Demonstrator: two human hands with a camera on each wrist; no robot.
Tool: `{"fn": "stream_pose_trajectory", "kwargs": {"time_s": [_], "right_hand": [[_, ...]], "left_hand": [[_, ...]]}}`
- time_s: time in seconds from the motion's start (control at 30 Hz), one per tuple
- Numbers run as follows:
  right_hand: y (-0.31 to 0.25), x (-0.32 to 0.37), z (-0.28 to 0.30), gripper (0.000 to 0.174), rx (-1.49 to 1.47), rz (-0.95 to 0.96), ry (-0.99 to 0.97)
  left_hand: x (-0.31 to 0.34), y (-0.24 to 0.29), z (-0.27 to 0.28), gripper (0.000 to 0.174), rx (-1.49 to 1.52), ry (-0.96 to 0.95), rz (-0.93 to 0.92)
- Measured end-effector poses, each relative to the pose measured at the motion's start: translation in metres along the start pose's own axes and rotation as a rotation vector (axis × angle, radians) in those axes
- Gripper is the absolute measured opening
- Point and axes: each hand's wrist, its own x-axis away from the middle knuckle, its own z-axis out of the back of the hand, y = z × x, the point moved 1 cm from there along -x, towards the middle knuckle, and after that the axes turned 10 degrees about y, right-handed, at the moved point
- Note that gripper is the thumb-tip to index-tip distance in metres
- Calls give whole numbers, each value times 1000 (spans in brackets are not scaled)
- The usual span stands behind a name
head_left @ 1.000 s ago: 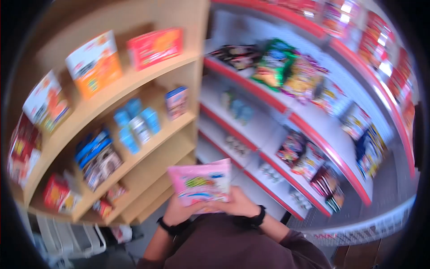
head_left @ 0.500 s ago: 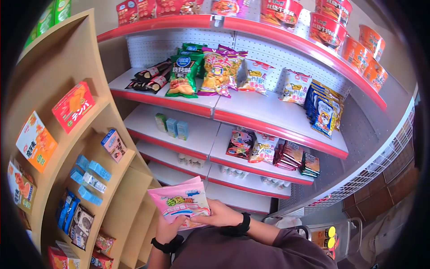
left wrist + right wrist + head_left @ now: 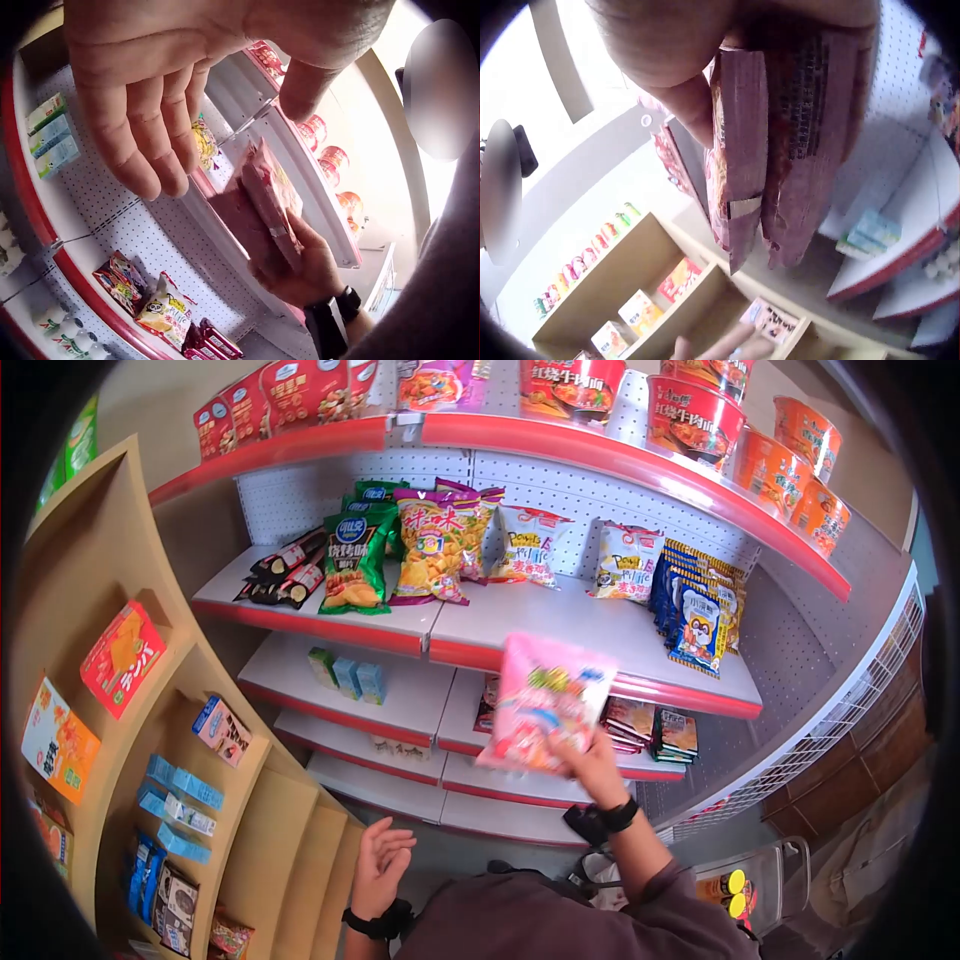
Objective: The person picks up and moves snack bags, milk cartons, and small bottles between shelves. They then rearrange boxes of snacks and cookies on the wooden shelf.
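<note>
My right hand [image 3: 592,765] grips a pink snack bag [image 3: 555,695] by its lower right corner, in front of the white shelves. A second pink bag [image 3: 806,150] lies flat against the first one, as the right wrist view shows. Both stand on edge between thumb and fingers. My left hand [image 3: 380,870] is low at the front, fingers relaxed and holding nothing; it hangs over the shelves in the left wrist view. Behind the bags runs the red-edged shelf [image 3: 500,630], with a white snack bag [image 3: 627,560] and blue snack packs [image 3: 698,622] on its right part.
Green chip bags [image 3: 355,560] and a yellow-purple snack bag [image 3: 430,550] stand farther left. Red noodle tubs [image 3: 690,420] line the top shelf. A wooden shelf unit [image 3: 160,560] with boxes curves along the left. A white wire rack [image 3: 800,750] borders the right.
The left hand has let go of the pink bags and dropped lower. The right hand has carried them rightward and up toward the white shelf. The view has turned right from the wooden shelves.
</note>
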Motion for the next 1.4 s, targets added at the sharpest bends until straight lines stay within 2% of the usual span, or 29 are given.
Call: {"fn": "stream_pose_trajectory", "kwargs": {"time_s": [0.03,0.1,0.23,0.33,0.37,0.4,0.43,0.47,0.5,0.53,0.57,0.6,0.63,0.67,0.77,0.8,0.83,0.87,0.9,0.93,0.97,1.0,1.07,1.13,1.27,1.4], "right_hand": [[-9,-18,19,31,63,0,74],[-31,-43,36,35,-77,74,171],[-52,-72,61,38,-113,156,155],[-41,-74,55,37,-28,83,99],[-38,-73,52,39,151,-25,36],[-34,-63,32,42,-44,64,-57],[-31,-57,23,47,107,46,-133],[-12,-55,13,47,90,56,-276],[-14,-43,-1,46,115,-11,-334],[-17,-33,-16,47,79,81,-446],[-14,-25,-23,49,159,29,-508],[-9,-21,-36,51,136,188,-527],[-9,-19,-37,52,122,189,-538],[-13,-20,-37,53,109,191,-552],[-38,-48,-24,54,315,241,-741],[-42,-64,-20,52,283,426,-605],[-53,-86,-15,53,280,429,-492],[-56,-109,-15,56,139,203,-382],[-69,-138,-12,59,288,403,-221],[-78,-168,-10,64,393,360,-124],[-76,-204,-9,72,404,437,-57],[-85,-224,-13,86,307,376,-37],[-76,-281,-14,110,495,306,86],[-73,-309,-20,112,617,229,110],[-32,-363,-37,105,650,248,195],[-28,-355,-46,97,713,216,225]], "left_hand": [[-2,-4,0,53,-1,24,0],[-9,-6,-6,51,9,72,6],[-27,-5,-27,53,28,57,1],[-44,-1,-50,54,62,-19,-32],[-50,-2,-56,61,69,-50,-18],[-55,5,-66,64,113,-69,-58],[-60,13,-80,67,156,-89,-97],[-64,20,-92,70,199,-110,-135],[-67,24,-102,78,225,-131,-147],[-68,24,-107,76,200,-131,-155],[-70,22,-112,75,176,-131,-163],[-72,22,-116,74,153,-129,-171],[-72,25,-116,69,66,-33,-102],[-71,28,-117,67,110,-8,-106],[-65,33,-118,63,192,70,-108],[-63,30,-115,62,196,102,-117],[-59,25,-111,61,200,134,-125],[-56,22,-107,59,202,165,-135],[-52,21,-104,59,199,187,-133],[-48,22,-101,58,197,211,-134],[-44,23,-98,58,194,235,-138],[-39,25,-94,56,165,254,-147],[-28,29,-87,53,111,291,-163],[-17,29,-80,53,140,337,-168],[-1,32,-66,52,126,442,-153],[6,26,-52,53,114,494,-180]]}}
